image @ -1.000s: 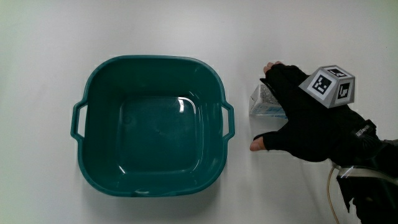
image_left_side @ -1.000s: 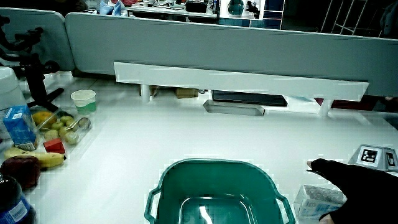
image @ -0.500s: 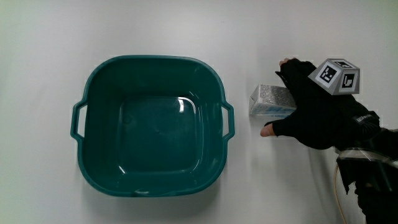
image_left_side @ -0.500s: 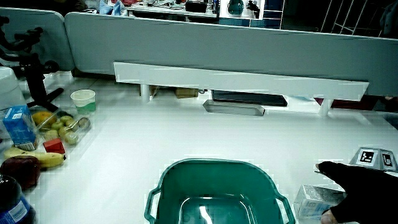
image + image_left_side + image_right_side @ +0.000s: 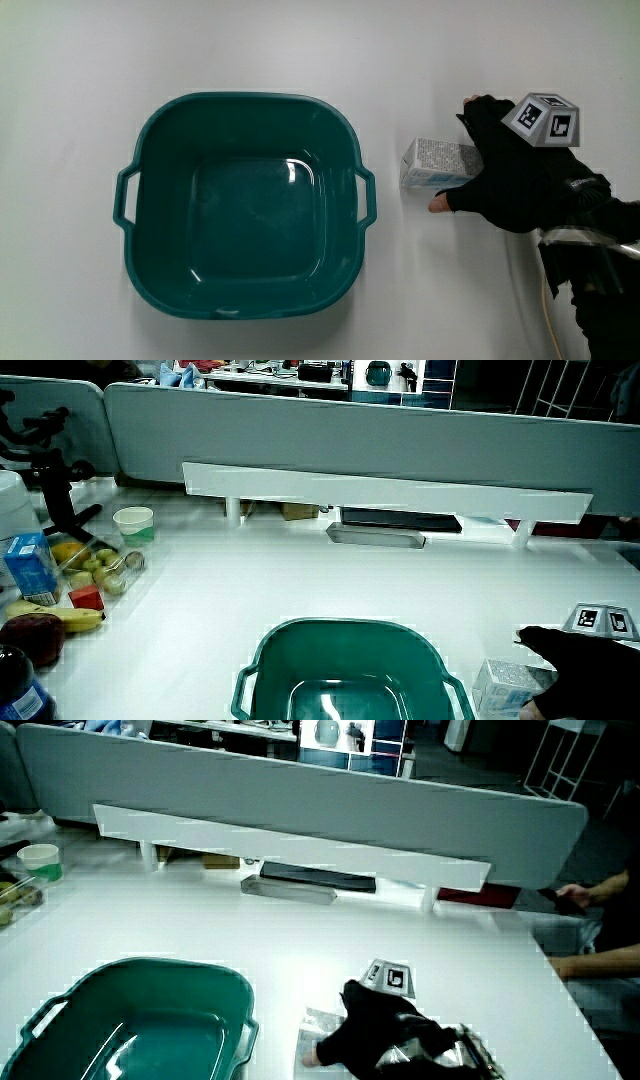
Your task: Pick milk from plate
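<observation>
Lying on the bare desk [image 5: 300,50] beside the teal basin [image 5: 245,203], the milk carton [image 5: 432,163] sits under the gloved hand [image 5: 515,180], its grip loosely spread, thumb beside the carton.

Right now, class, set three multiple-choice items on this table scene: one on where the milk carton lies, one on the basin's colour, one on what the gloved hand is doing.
1. Where does the milk carton lie?
A. Inside the basin
B. On the table beside the basin's handle
C. On top of the hand

2. What colour is the basin?
A. Teal green
B. Red
C. Yellow

3. What is the state of the hand?
A. Lifted high over the basin
B. Holding a cup
C. Low at the table, against the carton's end away from the basin

Answers:
1 B, since the carton rests on the white table, apart from the basin.
2 A, as the main view and both side views show.
3 C, since the glove lies against the carton's end, and the carton is not lifted.
</observation>
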`<state>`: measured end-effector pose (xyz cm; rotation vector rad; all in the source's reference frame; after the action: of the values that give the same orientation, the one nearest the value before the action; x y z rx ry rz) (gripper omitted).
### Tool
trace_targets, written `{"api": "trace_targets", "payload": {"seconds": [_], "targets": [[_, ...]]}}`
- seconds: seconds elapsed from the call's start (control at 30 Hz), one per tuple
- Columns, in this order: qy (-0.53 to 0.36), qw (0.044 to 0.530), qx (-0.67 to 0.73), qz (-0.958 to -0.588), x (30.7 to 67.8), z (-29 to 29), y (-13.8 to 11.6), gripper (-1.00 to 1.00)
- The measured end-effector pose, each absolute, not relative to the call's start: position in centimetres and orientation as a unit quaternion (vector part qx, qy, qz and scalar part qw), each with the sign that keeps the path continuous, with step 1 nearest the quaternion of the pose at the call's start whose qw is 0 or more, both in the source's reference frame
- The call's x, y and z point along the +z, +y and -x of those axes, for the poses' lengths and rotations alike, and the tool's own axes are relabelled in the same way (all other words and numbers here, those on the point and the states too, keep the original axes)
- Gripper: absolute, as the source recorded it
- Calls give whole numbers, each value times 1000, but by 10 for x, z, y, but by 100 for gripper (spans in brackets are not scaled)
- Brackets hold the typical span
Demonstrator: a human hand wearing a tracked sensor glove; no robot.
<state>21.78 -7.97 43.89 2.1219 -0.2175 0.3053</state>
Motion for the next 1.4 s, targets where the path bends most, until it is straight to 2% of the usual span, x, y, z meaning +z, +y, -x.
{"api": "trace_targets", "payload": {"seconds": [0.43,0.7,1.4], "targets": [[-98,456,115,-877,439,-214,-79,0],[-107,418,122,-894,436,-216,-81,17],[-118,396,117,-903,433,-214,-83,62]]}}
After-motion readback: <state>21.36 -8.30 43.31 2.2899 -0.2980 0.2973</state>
